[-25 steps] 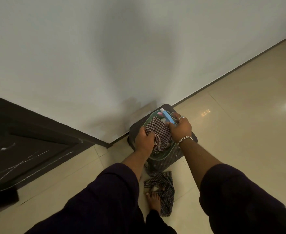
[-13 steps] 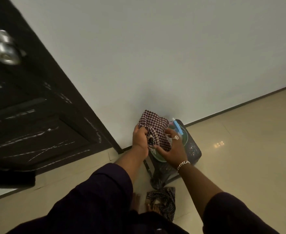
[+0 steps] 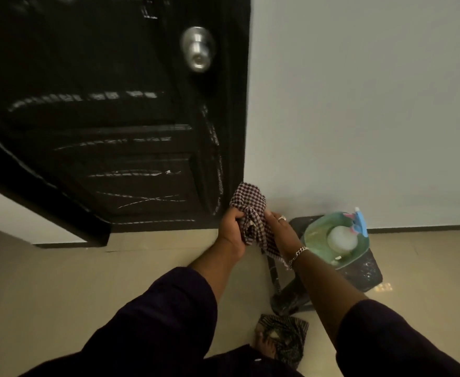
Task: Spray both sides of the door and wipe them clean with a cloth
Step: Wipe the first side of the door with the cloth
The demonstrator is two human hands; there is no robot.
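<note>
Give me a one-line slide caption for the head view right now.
Both hands, left and right, hold a checked cloth beside the dark door; spray bottle sits in the green basin.

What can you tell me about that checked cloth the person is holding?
The checked cloth is a soft woven fabric in a small dark-and-light check, bunched and twisted, not spread flat. The left hand grips its left side with curled fingers; the right hand holds its right side. A folded part stands up above the hands; a frayed tail hangs beside the right wrist. It is held low, by the dark door's bottom corner.
</note>
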